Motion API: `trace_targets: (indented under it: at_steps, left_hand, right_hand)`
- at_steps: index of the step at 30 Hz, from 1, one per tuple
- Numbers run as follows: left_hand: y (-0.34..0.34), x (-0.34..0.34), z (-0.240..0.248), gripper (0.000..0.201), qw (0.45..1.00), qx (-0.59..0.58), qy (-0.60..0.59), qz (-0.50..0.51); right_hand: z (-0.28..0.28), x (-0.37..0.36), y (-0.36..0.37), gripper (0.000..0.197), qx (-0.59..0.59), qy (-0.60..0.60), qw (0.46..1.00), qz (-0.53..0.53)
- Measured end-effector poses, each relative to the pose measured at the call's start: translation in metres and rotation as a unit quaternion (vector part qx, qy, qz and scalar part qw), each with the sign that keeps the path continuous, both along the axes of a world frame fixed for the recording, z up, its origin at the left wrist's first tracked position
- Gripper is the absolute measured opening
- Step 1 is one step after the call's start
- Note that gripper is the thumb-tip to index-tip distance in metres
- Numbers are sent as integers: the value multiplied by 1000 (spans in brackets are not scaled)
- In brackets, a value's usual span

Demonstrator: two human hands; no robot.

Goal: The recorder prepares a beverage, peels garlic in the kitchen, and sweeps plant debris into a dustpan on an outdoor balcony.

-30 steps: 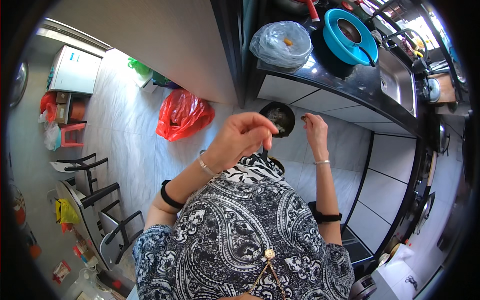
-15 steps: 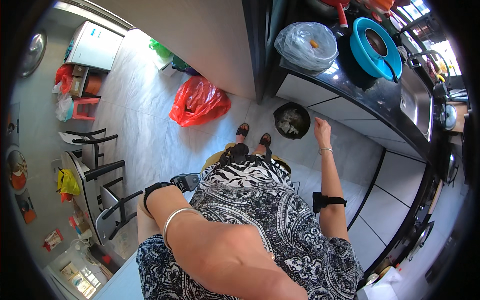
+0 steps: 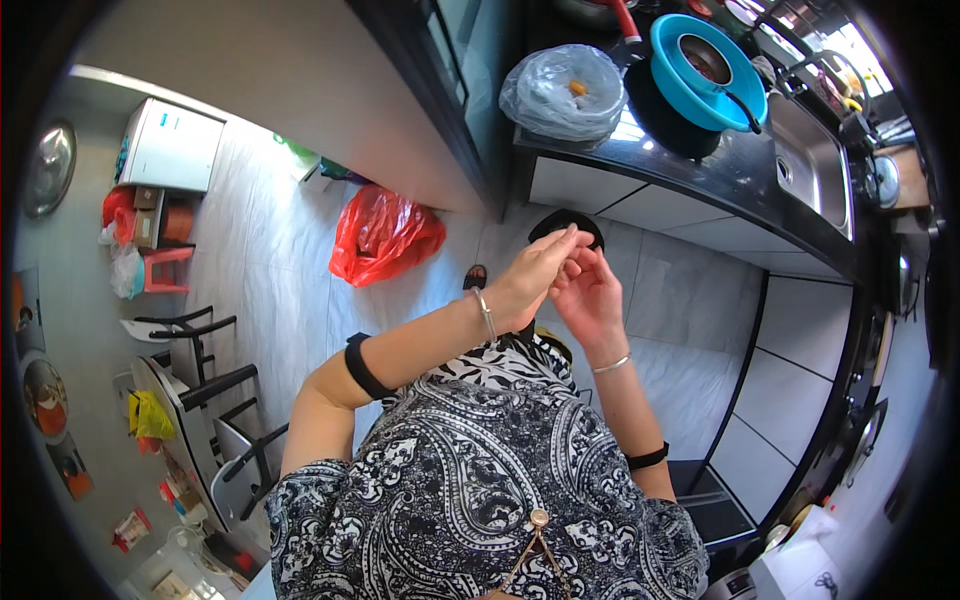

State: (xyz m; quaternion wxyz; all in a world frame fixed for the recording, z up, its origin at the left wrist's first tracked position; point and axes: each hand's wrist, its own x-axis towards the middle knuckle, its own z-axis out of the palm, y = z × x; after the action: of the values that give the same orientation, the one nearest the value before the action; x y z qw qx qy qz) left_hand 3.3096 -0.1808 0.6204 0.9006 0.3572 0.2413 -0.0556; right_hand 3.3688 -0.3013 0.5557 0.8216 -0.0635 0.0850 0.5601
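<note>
My left hand [image 3: 532,277] and my right hand [image 3: 590,305] are up in front of my body, close together, with fingertips meeting or overlapping. The left fingers are stretched out, while the right ones bend a little beside them. I see nothing held in either hand. Each wrist wears a thin bangle, and each arm has a black strap. Behind the fingertips, a round black bin [image 3: 562,217] on the floor is mostly hidden. Off to the left of the hands, a red plastic bag [image 3: 385,238] rests on the tiles.
A dark counter [image 3: 690,182] at the right carries a clear plastic bag [image 3: 562,105], a turquoise basin [image 3: 683,85] with a pan in it, and a steel sink [image 3: 815,170]. A tall panel [image 3: 300,85] juts in at upper left. Chairs [image 3: 235,410] stand at the left.
My left hand has moved away from my chest and out to my right hand, which has come inward. The view has shifted, and the hands now cover much of the bin.
</note>
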Motion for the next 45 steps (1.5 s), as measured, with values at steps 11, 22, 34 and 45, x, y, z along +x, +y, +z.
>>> trace_targets:
  at_steps: [11,22,34,45]
  left_hand:
    - [6,-3,-34,41,990,9,76,117]
    - [97,-198,-118,30,940,-128,93,302]
    - [88,-441,-187,18,738,-201,127,631]
    - [137,-530,-181,14,699,-202,59,683]
  right_hand:
    - [-88,17,0,48,-327,205,916,-113]
    - [-310,76,-81,24,-434,-27,900,41]
    - [-284,-84,78,9,-539,-255,721,352]
    - [-328,-112,161,20,-363,-553,562,497]
